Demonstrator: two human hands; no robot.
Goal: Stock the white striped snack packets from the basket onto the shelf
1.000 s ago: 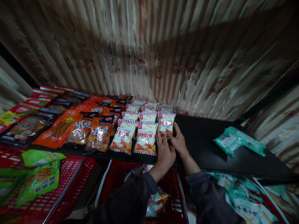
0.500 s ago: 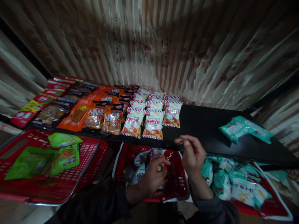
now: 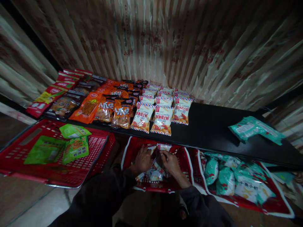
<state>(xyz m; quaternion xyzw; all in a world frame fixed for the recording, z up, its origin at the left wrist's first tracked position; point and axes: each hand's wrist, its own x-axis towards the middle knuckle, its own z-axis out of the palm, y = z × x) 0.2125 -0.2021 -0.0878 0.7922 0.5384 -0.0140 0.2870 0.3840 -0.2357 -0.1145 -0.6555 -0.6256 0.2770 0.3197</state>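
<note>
Both my hands are down inside the middle red basket (image 3: 187, 167), among white and clear snack packets (image 3: 155, 175). My left hand (image 3: 143, 160) lies over the packets at the basket's left, its fingers spread. Opposite it, my right hand (image 3: 170, 162) has its fingers bent together at a packet with a striped edge; what they pinch is too dark to make out. Above the basket, white snack bags with striped edges (image 3: 162, 119) stand in rows on the black shelf (image 3: 205, 126).
Orange bags (image 3: 121, 113), dark bags (image 3: 65, 105) and red bags (image 3: 47, 99) fill the shelf's left. Two teal packets (image 3: 246, 127) lie on its right. A left basket (image 3: 99, 151) holds green packets (image 3: 75, 149); a right basket (image 3: 281, 195) holds teal bags (image 3: 226, 181).
Both hands have gone down into the middle basket, my right hand moving left from near the shelf edge. My left hand's fingers have spread. The view has shifted slightly.
</note>
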